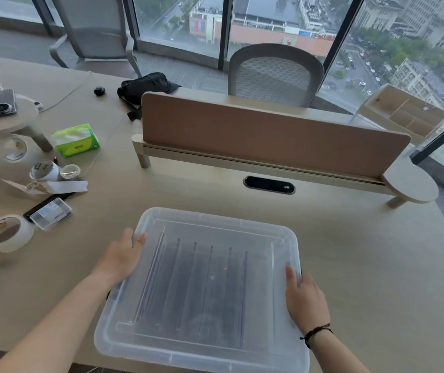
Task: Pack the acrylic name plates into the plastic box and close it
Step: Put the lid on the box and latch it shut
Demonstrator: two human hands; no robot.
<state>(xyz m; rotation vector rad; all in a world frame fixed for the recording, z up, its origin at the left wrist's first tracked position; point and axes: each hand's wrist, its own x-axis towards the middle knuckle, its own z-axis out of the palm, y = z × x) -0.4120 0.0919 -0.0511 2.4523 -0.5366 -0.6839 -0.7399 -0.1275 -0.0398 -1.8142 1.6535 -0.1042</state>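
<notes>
Plastic box (202, 354) at desk's near edge, lid (215, 227) on, name plates (202, 286) upright inside, running near-to-far. Left hand (120, 258) and right hand (305, 300) press flat, fingers straight, on lid's opposite side edges.

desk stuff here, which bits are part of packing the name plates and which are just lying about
Part of the job:
- plastic box with its lid on
- name plates standing in rows inside
- left hand and right hand at the lid's side edges

Lying about:
- tape roll
- green tissue pack
- black bag
- small clear case
- phone
</notes>
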